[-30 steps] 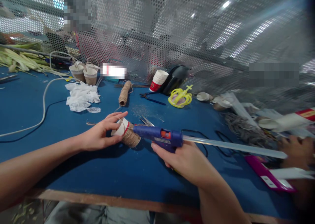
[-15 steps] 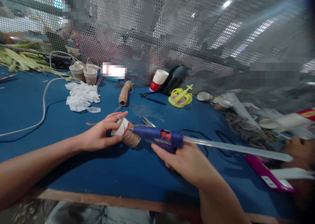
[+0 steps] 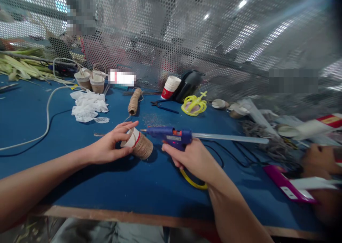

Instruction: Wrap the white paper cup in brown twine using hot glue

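A paper cup (image 3: 143, 147), its lower part wrapped in brown twine, lies tilted on the blue table with its white rim toward my left hand (image 3: 117, 143). That hand grips the cup's rim end between thumb and fingers. In my right hand (image 3: 192, 157) is a blue hot glue gun (image 3: 169, 134), a long clear glue stick (image 3: 229, 138) jutting from its back. The gun's nozzle points left, just above the cup and apart from it. Scissors with a yellow handle (image 3: 193, 181) lie partly hidden beneath my right hand.
Behind the cup lie a twine roll (image 3: 134, 101), pliers (image 3: 165, 107) and a yellow crown (image 3: 194, 106). White gloves (image 3: 89, 106) and twine-covered cups (image 3: 97, 83) sit at left, stacked cups (image 3: 171, 87) at the back. A purple power strip (image 3: 284, 184) and another person's hand (image 3: 319, 159) are at right.
My right hand has lifted the glue gun up and back, so its nozzle has come away from the cup. The scissors' yellow handle has come into view. My left hand stays on the cup.
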`<action>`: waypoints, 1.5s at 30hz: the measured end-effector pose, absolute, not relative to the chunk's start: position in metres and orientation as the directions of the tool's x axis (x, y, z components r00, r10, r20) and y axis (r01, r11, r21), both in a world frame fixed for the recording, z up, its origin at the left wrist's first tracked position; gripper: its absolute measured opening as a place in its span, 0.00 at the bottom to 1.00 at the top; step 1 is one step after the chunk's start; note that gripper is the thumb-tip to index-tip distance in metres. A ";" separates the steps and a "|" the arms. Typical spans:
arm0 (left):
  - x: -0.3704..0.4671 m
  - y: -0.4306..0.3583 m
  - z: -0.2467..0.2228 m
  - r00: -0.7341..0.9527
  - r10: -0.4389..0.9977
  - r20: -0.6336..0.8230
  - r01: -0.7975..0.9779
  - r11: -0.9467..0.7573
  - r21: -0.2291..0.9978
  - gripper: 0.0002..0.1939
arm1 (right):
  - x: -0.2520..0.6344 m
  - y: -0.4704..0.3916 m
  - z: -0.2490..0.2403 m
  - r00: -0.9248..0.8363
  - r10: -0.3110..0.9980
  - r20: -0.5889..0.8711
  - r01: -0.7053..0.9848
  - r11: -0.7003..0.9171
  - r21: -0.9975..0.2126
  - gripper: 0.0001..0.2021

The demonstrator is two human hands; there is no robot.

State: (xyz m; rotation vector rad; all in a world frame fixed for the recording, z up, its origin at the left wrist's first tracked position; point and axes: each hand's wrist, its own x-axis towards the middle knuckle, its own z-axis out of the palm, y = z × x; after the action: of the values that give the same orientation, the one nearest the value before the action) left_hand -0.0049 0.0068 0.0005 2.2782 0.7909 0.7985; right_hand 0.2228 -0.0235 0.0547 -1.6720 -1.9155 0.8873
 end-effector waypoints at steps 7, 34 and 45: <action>-0.005 0.007 -0.001 0.643 0.685 0.341 0.353 -0.661 0.663 0.06 | 0.244 0.016 0.042 0.064 0.998 0.018 0.471 -0.014 -0.882 0.10; -0.003 0.003 -0.006 0.619 0.649 0.442 0.366 -0.736 0.569 0.06 | 0.163 0.024 0.058 -0.586 0.795 0.156 0.610 0.560 -0.561 0.12; -0.005 0.004 0.000 0.610 0.726 0.316 0.328 -0.595 0.734 0.09 | 0.180 0.016 0.052 -0.358 0.918 0.170 0.395 0.314 -0.863 0.06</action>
State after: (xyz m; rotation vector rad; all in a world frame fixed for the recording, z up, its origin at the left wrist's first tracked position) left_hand -0.0053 0.0038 0.0005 2.1994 0.8262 0.8132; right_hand 0.1798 0.0156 0.0521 -1.1627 -1.9003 0.9785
